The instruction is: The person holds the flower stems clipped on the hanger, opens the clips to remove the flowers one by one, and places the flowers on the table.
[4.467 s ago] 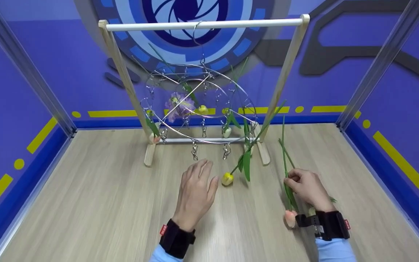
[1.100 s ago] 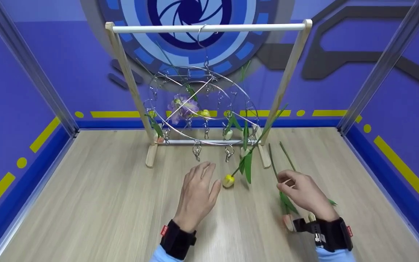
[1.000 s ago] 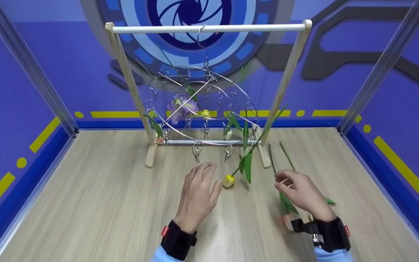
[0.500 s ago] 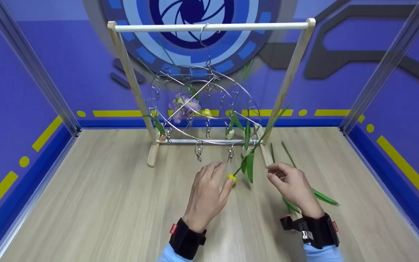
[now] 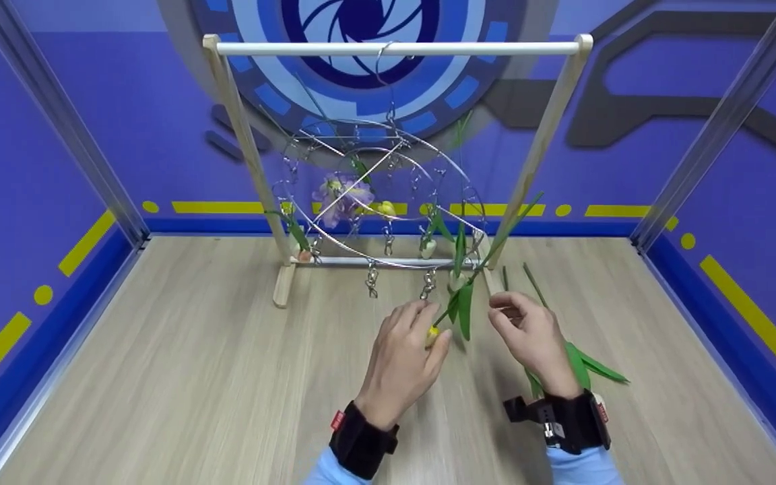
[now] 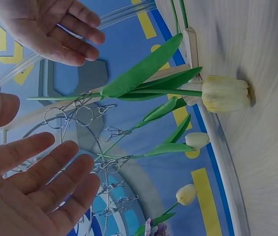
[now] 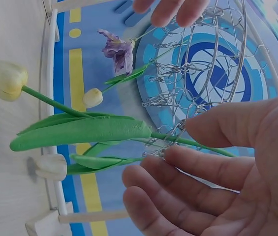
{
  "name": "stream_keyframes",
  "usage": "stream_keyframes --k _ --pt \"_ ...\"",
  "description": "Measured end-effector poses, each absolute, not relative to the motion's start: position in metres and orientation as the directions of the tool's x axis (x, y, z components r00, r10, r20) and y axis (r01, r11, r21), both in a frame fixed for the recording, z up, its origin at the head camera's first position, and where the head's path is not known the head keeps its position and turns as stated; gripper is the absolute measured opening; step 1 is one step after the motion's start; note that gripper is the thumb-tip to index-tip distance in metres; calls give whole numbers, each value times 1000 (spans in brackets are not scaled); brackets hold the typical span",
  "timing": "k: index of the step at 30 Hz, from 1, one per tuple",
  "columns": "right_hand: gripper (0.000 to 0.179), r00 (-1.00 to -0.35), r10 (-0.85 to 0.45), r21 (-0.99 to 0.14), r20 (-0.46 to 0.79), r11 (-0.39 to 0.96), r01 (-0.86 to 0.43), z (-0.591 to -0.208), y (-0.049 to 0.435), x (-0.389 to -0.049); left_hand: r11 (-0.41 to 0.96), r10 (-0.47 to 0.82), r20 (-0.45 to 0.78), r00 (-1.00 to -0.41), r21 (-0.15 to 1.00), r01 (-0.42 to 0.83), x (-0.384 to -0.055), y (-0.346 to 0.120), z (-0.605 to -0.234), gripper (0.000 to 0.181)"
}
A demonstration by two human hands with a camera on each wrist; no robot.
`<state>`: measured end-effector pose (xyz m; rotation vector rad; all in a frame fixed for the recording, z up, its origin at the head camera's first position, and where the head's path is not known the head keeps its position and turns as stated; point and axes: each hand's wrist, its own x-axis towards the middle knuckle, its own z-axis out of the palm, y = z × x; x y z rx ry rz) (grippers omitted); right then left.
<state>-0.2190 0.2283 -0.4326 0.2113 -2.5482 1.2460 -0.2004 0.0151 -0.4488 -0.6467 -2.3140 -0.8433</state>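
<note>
A yellow tulip (image 5: 465,311) with long green leaves hangs head down at the front right of the round wire clip hanger (image 5: 361,180); its pale bloom (image 6: 225,94) is close over the table. My left hand (image 5: 403,364) is beside that bloom, partly covering it in the head view, with fingers extended and nothing in them. On the other side of the stem, my right hand (image 5: 534,340) has loosely bent fingers and an unoccupied palm. The thumb and forefinger (image 7: 202,164) overlap the stem in the right wrist view.
A wooden rack (image 5: 401,48) carries the hanger. Other flowers hang from its clips, among them a purple flower (image 5: 342,199) and a white tulip (image 7: 51,167). Loose flowers with green leaves (image 5: 602,368) lie on the table under and beside my right forearm.
My right hand has let go of the peach tulip's stem, leaving it on the table, and moved left. My left hand has shifted right, up to the yellow bloom.
</note>
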Motion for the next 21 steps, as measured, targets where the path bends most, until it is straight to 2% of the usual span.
stream_keyframes --k 5,12,21 --pt "20 -940 41 -768 339 589 -252 -435 226 -223 666 250 655 -713 418 618 -204 16 -452 38" --pt "21 -934 78 -798 349 546 -253 -442 222 -229 644 248 618 -746 470 604 -208 13 -458 40" --pt "25 -937 75 -837 342 479 -267 -458 211 -236 622 244 601 -761 505 598 -212 11 -461 40"
